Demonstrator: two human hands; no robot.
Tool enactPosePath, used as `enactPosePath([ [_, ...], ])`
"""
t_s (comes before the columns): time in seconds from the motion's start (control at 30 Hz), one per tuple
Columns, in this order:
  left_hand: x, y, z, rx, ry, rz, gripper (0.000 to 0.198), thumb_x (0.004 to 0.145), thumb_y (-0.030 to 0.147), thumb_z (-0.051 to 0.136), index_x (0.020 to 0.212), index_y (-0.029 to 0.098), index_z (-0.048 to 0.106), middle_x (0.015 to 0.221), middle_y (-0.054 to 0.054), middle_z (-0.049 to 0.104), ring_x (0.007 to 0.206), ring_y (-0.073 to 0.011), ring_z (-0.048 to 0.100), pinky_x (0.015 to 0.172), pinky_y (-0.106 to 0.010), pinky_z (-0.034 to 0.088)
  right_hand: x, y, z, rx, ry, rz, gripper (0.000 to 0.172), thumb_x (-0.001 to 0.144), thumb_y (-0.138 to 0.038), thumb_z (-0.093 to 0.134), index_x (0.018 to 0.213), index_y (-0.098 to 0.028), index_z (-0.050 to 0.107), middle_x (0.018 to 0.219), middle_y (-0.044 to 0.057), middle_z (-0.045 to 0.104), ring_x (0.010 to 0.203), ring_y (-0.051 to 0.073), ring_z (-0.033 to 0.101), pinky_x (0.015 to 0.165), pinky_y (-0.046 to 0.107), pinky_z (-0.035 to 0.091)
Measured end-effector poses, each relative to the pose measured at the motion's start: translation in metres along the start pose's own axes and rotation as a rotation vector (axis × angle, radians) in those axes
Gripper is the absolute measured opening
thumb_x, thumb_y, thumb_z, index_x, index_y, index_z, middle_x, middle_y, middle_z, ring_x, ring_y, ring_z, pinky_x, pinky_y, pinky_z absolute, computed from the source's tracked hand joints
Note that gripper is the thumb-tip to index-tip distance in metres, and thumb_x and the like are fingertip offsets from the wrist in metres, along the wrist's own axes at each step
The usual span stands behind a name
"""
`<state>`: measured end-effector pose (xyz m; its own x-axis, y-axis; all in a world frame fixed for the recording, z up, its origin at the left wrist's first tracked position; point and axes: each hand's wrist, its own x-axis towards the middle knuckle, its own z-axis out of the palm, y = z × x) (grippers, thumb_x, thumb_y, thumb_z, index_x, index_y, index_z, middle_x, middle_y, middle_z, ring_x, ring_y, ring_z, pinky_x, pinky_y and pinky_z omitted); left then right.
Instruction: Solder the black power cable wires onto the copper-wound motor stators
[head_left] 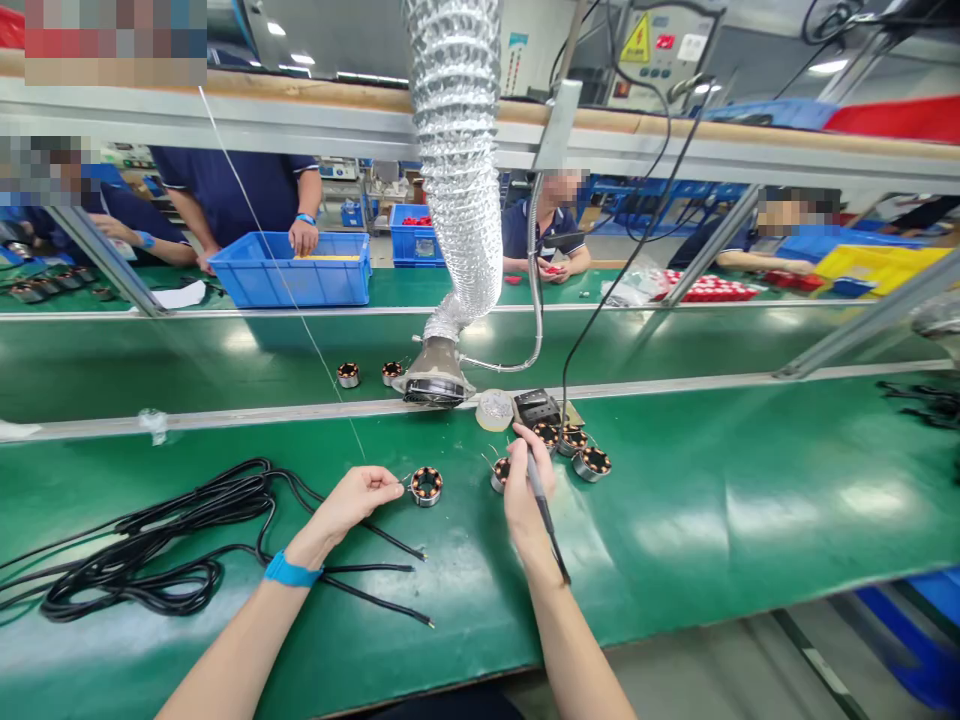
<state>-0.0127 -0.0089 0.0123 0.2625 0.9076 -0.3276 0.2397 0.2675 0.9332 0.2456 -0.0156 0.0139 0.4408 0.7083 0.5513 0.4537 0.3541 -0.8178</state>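
Note:
My left hand [369,492] is closed in a pinch at the thin lead wires of a motor stator [426,486], a ring with copper windings on the green bench. A thin pale wire [289,290] hangs from above and ends near this hand. In my right hand [531,490] a soldering iron [541,500] is gripped like a pen; I cannot make out its tip. Partly hidden behind that hand is another stator [499,474]. More stators [592,463] are grouped to its right, beside a dark stand [536,408] and a round, pale tub [495,410].
Coiled black cables [172,540] with stripped ends lie at left, some under my left wrist. A fume extractor nozzle [433,372] hangs over the bench's back rail. Two stators [348,375] stand beyond the rail. Co-workers sit and stand across the line near a blue bin [292,275].

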Motion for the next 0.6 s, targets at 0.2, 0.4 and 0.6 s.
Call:
enactPosePath([
  [0.2,0.001,-0.003,-0.003,0.01,-0.028,-0.003,0.05,0.065,0.06,0.075,0.075,0.013,0.064,0.055,0.005,0.044,0.048,-0.0066,0.027,0.047,-0.022,0.015,0.019,0.035,-0.005,-0.096,-0.067,0.131,0.035,0.096,-0.042,0.048,0.112,-0.02,0.069,0.106,0.008,0.07,0.092,0.021,0.065,0.081,0.034,0.05],
  [0.4,0.002,-0.003,-0.006,0.012,-0.045,0.006,0.049,0.068,0.059,0.073,0.077,0.012,0.064,0.06,0.004,0.048,0.046,-0.0057,0.029,0.046,-0.022,0.015,0.014,0.042,-0.003,-0.086,-0.045,0.119,0.036,0.095,-0.041,0.049,0.111,-0.017,0.071,0.098,0.009,0.072,0.089,0.022,0.065,0.081,0.035,0.051],
  [0.6,0.001,-0.004,-0.005,0.019,0.001,0.07,0.04,0.072,0.052,0.072,0.073,0.013,0.065,0.059,0.003,0.052,0.048,-0.0071,0.034,0.047,-0.022,0.02,-0.013,0.015,0.003,-0.071,-0.032,-0.051,0.031,0.098,-0.031,0.044,0.117,-0.018,0.066,0.088,0.006,0.069,0.079,0.019,0.064,0.08,0.035,0.051],
])
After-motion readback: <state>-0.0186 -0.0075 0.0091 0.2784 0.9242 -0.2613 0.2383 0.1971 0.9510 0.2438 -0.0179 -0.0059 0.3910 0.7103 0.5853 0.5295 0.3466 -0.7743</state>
